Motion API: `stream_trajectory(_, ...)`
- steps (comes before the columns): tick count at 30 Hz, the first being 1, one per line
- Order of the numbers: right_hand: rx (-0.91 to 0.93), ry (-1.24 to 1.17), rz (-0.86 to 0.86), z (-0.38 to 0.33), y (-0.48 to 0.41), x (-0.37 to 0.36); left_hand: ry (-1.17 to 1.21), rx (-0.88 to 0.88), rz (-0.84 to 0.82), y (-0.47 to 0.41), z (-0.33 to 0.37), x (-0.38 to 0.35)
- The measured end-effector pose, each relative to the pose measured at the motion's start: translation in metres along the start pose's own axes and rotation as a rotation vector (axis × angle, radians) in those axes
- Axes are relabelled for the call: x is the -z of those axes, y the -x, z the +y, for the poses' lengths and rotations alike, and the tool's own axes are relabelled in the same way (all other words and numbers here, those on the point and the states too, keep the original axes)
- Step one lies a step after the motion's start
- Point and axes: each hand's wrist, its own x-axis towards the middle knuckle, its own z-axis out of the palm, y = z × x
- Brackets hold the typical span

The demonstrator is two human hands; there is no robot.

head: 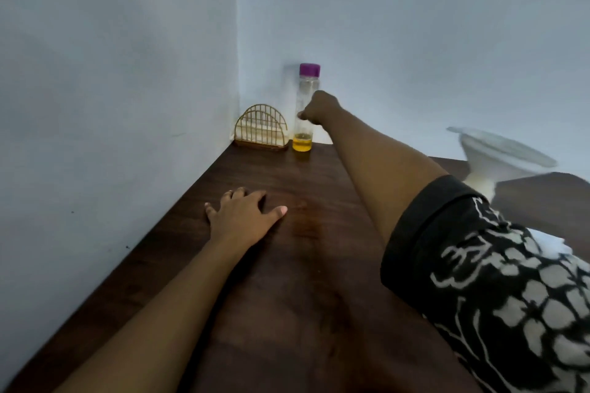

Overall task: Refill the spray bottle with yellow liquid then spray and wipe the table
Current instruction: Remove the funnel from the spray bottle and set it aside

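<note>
1. The place reads as an ordinary room in a home, most likely an eating corner; which room exactly cannot be told.
2. Two pale blue-grey painted walls (111, 73) meet in a corner, and a dark brown wood-grain tabletop (287, 281) runs along the left wall into that corner.
3. In the corner stands an arched gold wire napkin holder (261, 126) with white paper napkins (255, 134) in it, a piece of household tableware.
4. Just beside it stands a tall clear bottle with a purple screw cap (307, 92), with a little yellow liquid (301, 145) at its bottom.
5. At the right edge a white plastic funnel (498, 153), blurred, is another domestic utensil.
</note>
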Motion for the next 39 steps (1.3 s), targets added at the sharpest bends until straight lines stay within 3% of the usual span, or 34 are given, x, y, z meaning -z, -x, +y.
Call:
stream_trajectory(7,0.332,0.448,-0.259,-0.067,0.111,0.073,0.258,-0.093,-0.016,0.032,0.012,0.024)
stream_trajectory(12,0.447,0.384,-0.333,-0.048,0.193,0.159,0.441,-0.338,0.001,0.07,0.042,0.049)
stream_trajectory(18,0.442,0.215,-0.336,0.043,0.219,0.239,0.724,-0.572,-0.005,0.111,0.108,0.057)
stream_trajectory(24,0.347,0.032,-0.415,0.116,0.194,0.243,0.876,-0.528,-0.057,0.12,0.181,0.035)
stream_trajectory(33,0.476,-0.024,-0.643,0.115,0.171,0.219,0.798,-0.47,-0.082,0.108,0.208,0.002)
stream_trajectory(39,0.436,-0.059,-0.59,0.121,0.157,0.211,0.885,-0.462,-0.111,0.104,0.205,-0.006)
